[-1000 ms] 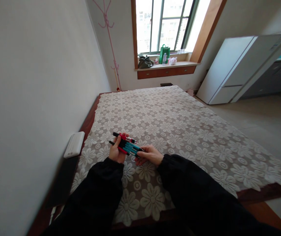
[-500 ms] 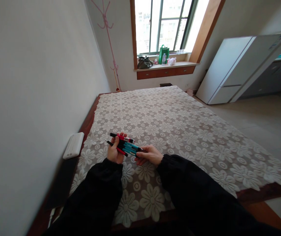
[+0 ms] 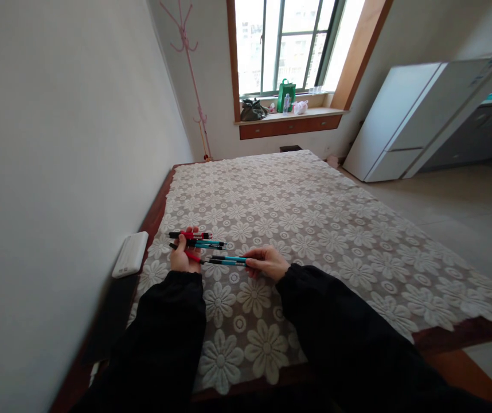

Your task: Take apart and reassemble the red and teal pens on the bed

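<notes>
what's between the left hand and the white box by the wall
In the head view, only bare lace cloth lies between the left hand, gripping pens, and the white box.

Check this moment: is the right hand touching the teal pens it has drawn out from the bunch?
Touching. The head view shows the right hand pinching the end of the teal pens between its fingertips.

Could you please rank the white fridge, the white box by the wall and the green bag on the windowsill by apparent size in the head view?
1. white fridge
2. white box
3. green bag; it sits farthest away, so its true size is unsure.
</notes>
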Available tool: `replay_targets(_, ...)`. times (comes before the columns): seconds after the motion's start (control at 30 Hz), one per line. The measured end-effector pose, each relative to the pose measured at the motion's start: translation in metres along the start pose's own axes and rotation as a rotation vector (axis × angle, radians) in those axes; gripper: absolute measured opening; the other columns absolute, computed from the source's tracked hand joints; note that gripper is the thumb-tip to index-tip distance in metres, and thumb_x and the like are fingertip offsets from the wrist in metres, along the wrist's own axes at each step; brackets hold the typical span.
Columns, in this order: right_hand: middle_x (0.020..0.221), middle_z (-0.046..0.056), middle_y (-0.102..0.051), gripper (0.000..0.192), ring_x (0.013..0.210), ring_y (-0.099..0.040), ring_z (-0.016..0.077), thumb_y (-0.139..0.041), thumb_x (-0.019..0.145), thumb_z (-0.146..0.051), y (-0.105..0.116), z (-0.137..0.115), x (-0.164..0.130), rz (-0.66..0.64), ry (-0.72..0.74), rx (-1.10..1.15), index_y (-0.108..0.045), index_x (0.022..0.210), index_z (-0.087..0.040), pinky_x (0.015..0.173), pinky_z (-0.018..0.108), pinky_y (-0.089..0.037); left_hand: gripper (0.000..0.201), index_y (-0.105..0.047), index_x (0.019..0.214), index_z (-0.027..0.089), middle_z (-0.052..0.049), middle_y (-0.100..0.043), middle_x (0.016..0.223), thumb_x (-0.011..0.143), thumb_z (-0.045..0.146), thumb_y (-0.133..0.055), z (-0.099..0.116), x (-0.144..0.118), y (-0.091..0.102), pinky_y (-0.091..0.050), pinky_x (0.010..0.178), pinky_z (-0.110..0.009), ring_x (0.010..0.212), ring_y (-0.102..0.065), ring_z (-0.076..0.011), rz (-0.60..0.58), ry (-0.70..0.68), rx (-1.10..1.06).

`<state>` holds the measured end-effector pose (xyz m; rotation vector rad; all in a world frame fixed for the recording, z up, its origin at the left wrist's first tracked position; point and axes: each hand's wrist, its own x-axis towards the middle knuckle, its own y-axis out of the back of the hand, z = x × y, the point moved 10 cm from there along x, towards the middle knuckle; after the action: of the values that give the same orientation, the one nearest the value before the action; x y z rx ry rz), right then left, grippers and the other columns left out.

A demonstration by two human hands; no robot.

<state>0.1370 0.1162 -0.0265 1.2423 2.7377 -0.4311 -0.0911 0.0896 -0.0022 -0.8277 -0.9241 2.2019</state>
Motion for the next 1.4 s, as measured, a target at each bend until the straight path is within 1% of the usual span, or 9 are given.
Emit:
replay_targets(0.2, 0.071, 0.004, -0.072, 0.054, 0.057, -0.066, 0.0146, -0.087, 0.058, -0.048, 0.006, -0.002, 0.004, 0.022, 0.016, 0.14, -0.07, 0.096, -0.013, 0.056, 0.027, -0.053, 0.021, -0.062, 0.084, 0.015, -0.004, -0.074, 0.087, 0.097, 0.012, -0.046, -0.018, 0.004, 0.017, -0.058, 0.087, -0.039, 0.084, -0.073, -0.017, 0.089, 0.106, 0.068)
replay_targets(0.33, 0.072, 0.003, -0.072, 0.053, 0.056, -0.064, 0.0123, -0.086, 0.058, -0.049, 0.02, -0.012, 0.003, 0.163, 0.117, 0.215, -0.07, 0.096, -0.015, 0.053, 0.025, -0.05, 0.019, -0.065, 0.092, 0.013, -0.008, -0.075, 0.09, 0.096, 0.011, -0.046, -0.043, -0.01, 0.009, -0.059, 0.084, -0.036, 0.085, -0.073, -0.0185, 0.019, 0.252, 0.122)
replay_targets(0.57, 0.072, 0.002, -0.071, 0.048, 0.059, -0.061, 0.0129, -0.078, 0.066, -0.053, 0.031, -0.025, -0.001, 0.292, 0.226, -0.028, -0.072, 0.096, -0.016, 0.056, 0.027, -0.05, 0.009, -0.069, 0.093, 0.012, -0.009, -0.076, 0.086, 0.088, 0.015, -0.062, -0.082, -0.046, -0.001, -0.06, 0.07, -0.033, 0.073, -0.073, -0.0206, -0.19, 0.43, 0.351)
replay_targets(0.7, 0.068, 0.001, -0.07, 0.044, 0.057, -0.061, 0.0136, -0.076, 0.069, -0.051, 0.027, -0.026, -0.005, 0.326, 0.23, -0.136, -0.072, 0.097, -0.016, 0.059, 0.029, -0.052, 0.019, -0.07, 0.104, 0.012, -0.01, -0.076, 0.096, 0.089, 0.015, -0.06, -0.085, -0.054, -0.007, -0.06, 0.073, -0.035, 0.076, -0.073, -0.0216, -0.257, 0.432, 0.365)
replay_targets(0.97, 0.07, 0.005, -0.071, 0.045, 0.058, -0.066, 0.0173, -0.076, 0.068, -0.053, 0.029, -0.026, -0.011, 0.389, 0.205, -0.098, -0.068, 0.092, -0.015, 0.06, 0.032, -0.056, 0.029, -0.068, 0.113, 0.011, -0.01, -0.076, 0.093, 0.087, 0.012, -0.058, -0.089, -0.058, -0.005, -0.059, 0.069, -0.03, 0.075, -0.072, -0.0193, -0.249, 0.462, 0.389)
replay_targets(1.1, 0.071, 0.004, -0.072, 0.042, 0.056, -0.066, 0.0171, -0.075, 0.07, -0.052, 0.022, -0.025, -0.012, 0.364, 0.191, -0.138, -0.065, 0.091, -0.016, 0.055, 0.031, -0.055, 0.031, -0.067, 0.116, 0.009, -0.014, -0.075, 0.097, 0.086, 0.014, -0.059, -0.091, -0.066, -0.009, -0.06, 0.075, -0.036, 0.081, -0.073, -0.024, -0.299, 0.516, 0.407)
replay_targets(1.2, 0.075, 0.004, -0.073, 0.032, 0.06, -0.067, 0.0171, -0.072, 0.075, -0.045, 0.015, -0.031, -0.015, 0.373, 0.224, -0.314, -0.064, 0.09, -0.019, 0.057, 0.029, -0.053, 0.028, -0.068, 0.112, 0.009, -0.015, -0.075, 0.101, 0.085, 0.015, -0.062, -0.09, -0.07, -0.014, -0.06, 0.083, -0.041, 0.088, -0.073, -0.0267, -0.332, 0.522, 0.394)
replay_targets(1.3, 0.076, 0.003, -0.073, 0.025, 0.065, -0.067, 0.0164, -0.069, 0.08, -0.039, 0.004, -0.036, -0.016, 0.323, 0.273, -0.484, -0.064, 0.093, -0.02, 0.06, 0.028, -0.051, 0.022, -0.07, 0.105, 0.01, -0.014, -0.075, 0.099, 0.085, 0.017, -0.065, -0.087, -0.067, -0.014, -0.061, 0.084, -0.042, 0.088, -0.074, -0.0267, -0.323, 0.472, 0.393)
replay_targets(1.4, 0.073, 0.0, -0.071, 0.032, 0.061, -0.063, 0.0143, -0.069, 0.08, -0.04, -0.009, -0.033, -0.014, 0.188, 0.265, -0.485, -0.061, 0.104, -0.02, 0.057, 0.025, -0.047, 0.019, -0.07, 0.101, 0.01, -0.013, -0.076, 0.095, 0.083, 0.017, -0.068, -0.081, -0.059, -0.009, -0.062, 0.082, -0.042, 0.085, -0.074, -0.0265, -0.267, 0.404, 0.397)
